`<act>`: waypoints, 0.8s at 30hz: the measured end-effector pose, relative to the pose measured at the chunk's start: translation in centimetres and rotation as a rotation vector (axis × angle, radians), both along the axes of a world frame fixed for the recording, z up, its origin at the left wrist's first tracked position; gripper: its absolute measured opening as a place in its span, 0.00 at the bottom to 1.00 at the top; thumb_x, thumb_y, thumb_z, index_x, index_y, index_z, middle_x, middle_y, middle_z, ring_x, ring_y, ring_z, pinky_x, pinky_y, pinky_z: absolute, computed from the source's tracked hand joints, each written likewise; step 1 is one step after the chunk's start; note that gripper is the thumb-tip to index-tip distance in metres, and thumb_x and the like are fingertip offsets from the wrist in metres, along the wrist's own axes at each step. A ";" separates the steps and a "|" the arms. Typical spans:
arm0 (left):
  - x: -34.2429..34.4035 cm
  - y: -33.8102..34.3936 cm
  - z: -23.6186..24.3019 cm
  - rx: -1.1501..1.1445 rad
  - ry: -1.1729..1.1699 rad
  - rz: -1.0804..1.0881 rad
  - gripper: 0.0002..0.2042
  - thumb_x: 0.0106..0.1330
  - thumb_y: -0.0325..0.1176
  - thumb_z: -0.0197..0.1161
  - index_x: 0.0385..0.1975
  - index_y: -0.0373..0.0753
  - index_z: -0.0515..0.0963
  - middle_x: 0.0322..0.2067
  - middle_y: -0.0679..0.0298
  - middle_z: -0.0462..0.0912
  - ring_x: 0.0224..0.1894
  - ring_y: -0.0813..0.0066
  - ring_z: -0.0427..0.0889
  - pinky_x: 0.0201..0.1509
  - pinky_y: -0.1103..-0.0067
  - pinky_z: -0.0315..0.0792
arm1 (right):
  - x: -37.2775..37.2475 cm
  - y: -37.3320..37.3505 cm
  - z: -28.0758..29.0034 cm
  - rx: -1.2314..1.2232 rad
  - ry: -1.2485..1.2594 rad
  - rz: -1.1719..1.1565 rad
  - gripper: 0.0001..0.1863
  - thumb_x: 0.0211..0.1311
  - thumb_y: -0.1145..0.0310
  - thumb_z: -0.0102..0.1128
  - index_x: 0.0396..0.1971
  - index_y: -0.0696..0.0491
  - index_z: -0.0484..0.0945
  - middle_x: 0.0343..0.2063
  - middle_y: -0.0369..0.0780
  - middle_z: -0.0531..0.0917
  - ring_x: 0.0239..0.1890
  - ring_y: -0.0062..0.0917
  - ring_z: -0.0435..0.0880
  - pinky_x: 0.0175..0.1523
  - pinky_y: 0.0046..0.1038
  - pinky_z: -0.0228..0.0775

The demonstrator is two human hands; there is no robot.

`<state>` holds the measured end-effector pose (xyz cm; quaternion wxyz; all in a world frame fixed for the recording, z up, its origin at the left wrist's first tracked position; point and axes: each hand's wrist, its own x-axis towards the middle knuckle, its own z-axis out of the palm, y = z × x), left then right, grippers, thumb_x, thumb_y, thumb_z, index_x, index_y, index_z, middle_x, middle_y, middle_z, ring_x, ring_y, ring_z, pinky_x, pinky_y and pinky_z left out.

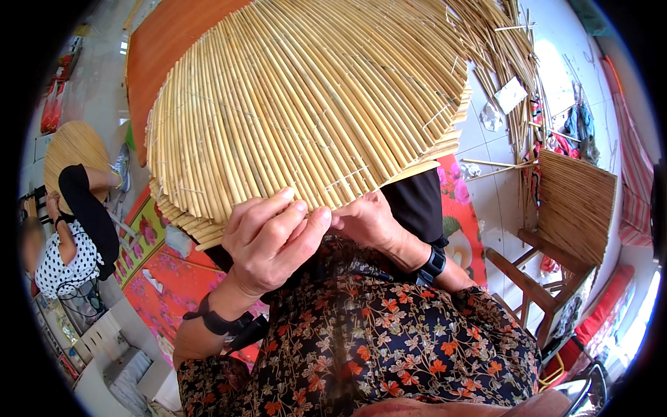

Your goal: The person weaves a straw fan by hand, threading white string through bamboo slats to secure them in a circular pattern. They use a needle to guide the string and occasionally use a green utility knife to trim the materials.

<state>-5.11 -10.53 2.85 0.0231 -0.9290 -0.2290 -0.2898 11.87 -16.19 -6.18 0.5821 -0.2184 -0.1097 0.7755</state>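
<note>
Mat: a big round reed mat (pixel 306 104) fills the upper centre of the frame, pale yellow stalks laid side by side and running from upper left down to lower right, thin stitching lines crossing them.
Mat edge: the near rim sits mid-frame right above my hands; stalk ends stick out unevenly there, and a second layer shows beneath at the lower left of the rim.
Left hand: my left hand (pixel 271 240) is curled shut on the rim, fingers folded over the stalk ends, thumb pressing toward the other hand.
Right hand: my right hand (pixel 372 222) is tucked under the rim just beside the left, the two touching; its fingers are hidden by the mat, so I cannot tell whether it is gripping.
Wrists: a dark band on each wrist.
Lap: my flowered dark clothing takes up the lower centre, close beneath both hands.
Right side: loose reeds (pixel 500 48) lie scattered at upper right; a wooden chair (pixel 549 278) with another woven panel (pixel 577 205) leaning on it stands at right, near my elbow.
Left side: another person (pixel 76 236) in a dotted top sits at far left, well apart, beside a smaller round mat (pixel 73 149).
Floor: red flowered sheets (pixel 163 285) lie below the mat; pale tiled floor (pixel 490 149) shows between mat and chair.
</note>
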 end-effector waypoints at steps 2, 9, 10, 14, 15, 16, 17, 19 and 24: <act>-0.1 -0.1 -0.1 0.002 0.010 0.001 0.09 0.55 0.31 0.70 0.36 0.48 0.87 0.36 0.71 0.78 0.45 0.70 0.82 0.41 0.76 0.76 | -0.1 0.2 0.3 0.016 0.135 -0.035 0.10 0.62 0.75 0.56 0.42 0.59 0.76 0.31 0.38 0.81 0.33 0.22 0.79 0.39 0.25 0.71; -0.7 0.5 -0.7 0.028 0.022 -0.016 0.11 0.51 0.30 0.71 0.36 0.48 0.86 0.35 0.70 0.77 0.44 0.69 0.81 0.41 0.74 0.75 | 3.4 0.2 3.1 0.080 -0.532 0.189 0.20 0.64 0.73 0.58 0.54 0.64 0.71 0.44 0.45 0.83 0.45 0.31 0.84 0.50 0.31 0.77; -0.8 0.5 -0.7 0.030 0.016 -0.018 0.11 0.51 0.30 0.71 0.35 0.48 0.86 0.35 0.70 0.77 0.44 0.69 0.81 0.41 0.74 0.75 | 4.7 -0.2 4.5 0.108 -0.746 0.228 0.21 0.64 0.73 0.59 0.55 0.65 0.70 0.46 0.47 0.83 0.48 0.31 0.84 0.53 0.31 0.77; -1.0 0.2 -1.0 0.030 -0.016 -0.011 0.11 0.50 0.29 0.72 0.35 0.49 0.86 0.35 0.70 0.77 0.43 0.70 0.81 0.40 0.74 0.75 | 8.8 -3.8 8.4 0.321 -1.272 0.181 0.22 0.61 0.77 0.62 0.56 0.61 0.73 0.49 0.49 0.83 0.50 0.33 0.85 0.53 0.31 0.76; -1.1 0.1 -1.1 0.033 -0.023 -0.010 0.12 0.50 0.29 0.73 0.35 0.49 0.86 0.35 0.70 0.77 0.43 0.70 0.81 0.40 0.74 0.75 | 9.7 -4.7 9.2 0.352 -1.432 0.144 0.20 0.60 0.77 0.63 0.54 0.60 0.75 0.48 0.48 0.83 0.49 0.34 0.85 0.52 0.31 0.77; -1.1 0.0 -1.1 0.035 -0.030 -0.008 0.12 0.50 0.29 0.73 0.35 0.49 0.87 0.35 0.70 0.77 0.43 0.70 0.81 0.40 0.74 0.75 | 10.2 -5.1 9.8 0.384 -1.592 0.106 0.19 0.59 0.78 0.63 0.52 0.60 0.78 0.47 0.48 0.83 0.47 0.35 0.85 0.50 0.32 0.77; -1.1 -0.1 -1.1 0.028 -0.034 0.001 0.13 0.49 0.29 0.74 0.36 0.49 0.87 0.35 0.70 0.78 0.43 0.70 0.81 0.40 0.75 0.75 | 10.1 -5.1 10.8 0.415 -1.753 -0.040 0.19 0.58 0.78 0.64 0.51 0.59 0.78 0.46 0.47 0.83 0.46 0.35 0.85 0.49 0.32 0.78; -1.2 -0.2 -1.3 0.014 -0.045 -0.010 0.14 0.49 0.28 0.72 0.37 0.48 0.87 0.35 0.68 0.78 0.42 0.67 0.81 0.40 0.73 0.75 | 9.7 -4.5 12.3 0.473 -2.056 -0.354 0.19 0.56 0.79 0.65 0.49 0.58 0.80 0.43 0.46 0.84 0.43 0.36 0.85 0.47 0.33 0.78; -1.6 0.0 -1.2 0.016 -0.040 -0.005 0.13 0.49 0.29 0.73 0.36 0.49 0.88 0.36 0.70 0.78 0.43 0.70 0.81 0.40 0.75 0.75 | 8.8 -1.5 12.9 0.772 -1.960 -0.424 0.17 0.45 0.78 0.71 0.39 0.54 0.84 0.31 0.39 0.79 0.30 0.30 0.77 0.33 0.29 0.69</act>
